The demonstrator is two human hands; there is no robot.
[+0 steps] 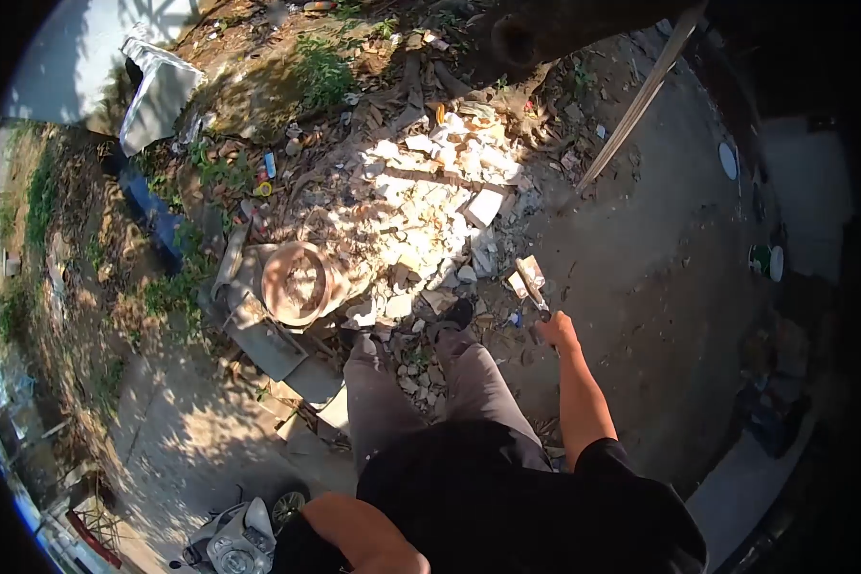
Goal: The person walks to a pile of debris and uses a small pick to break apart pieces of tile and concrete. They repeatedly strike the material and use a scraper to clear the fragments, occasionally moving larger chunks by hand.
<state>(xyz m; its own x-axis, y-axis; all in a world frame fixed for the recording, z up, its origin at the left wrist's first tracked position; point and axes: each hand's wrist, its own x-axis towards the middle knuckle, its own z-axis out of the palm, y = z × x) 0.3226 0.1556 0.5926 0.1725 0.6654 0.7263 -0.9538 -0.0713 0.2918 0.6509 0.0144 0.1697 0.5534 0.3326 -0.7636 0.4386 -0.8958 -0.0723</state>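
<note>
My right hand point(561, 331) is closed around the handle of a tool point(534, 292), seen right of my legs. The tool's head end lies over a pale, flat piece point(526, 275); whether the two touch or are joined is unclear. Left of them, sunlit rubble point(430, 210) of broken pale chunks spreads in front of my feet. My left forearm point(364, 536) bends across the bottom edge, and the left hand is out of view.
A round clay pot point(298, 283) stands left of my feet beside grey slabs point(268, 340). Long wooden poles point(641, 100) slant at the upper right. A motorbike point(234, 540) is at the lower left. A blue strip point(153, 215) lies further left.
</note>
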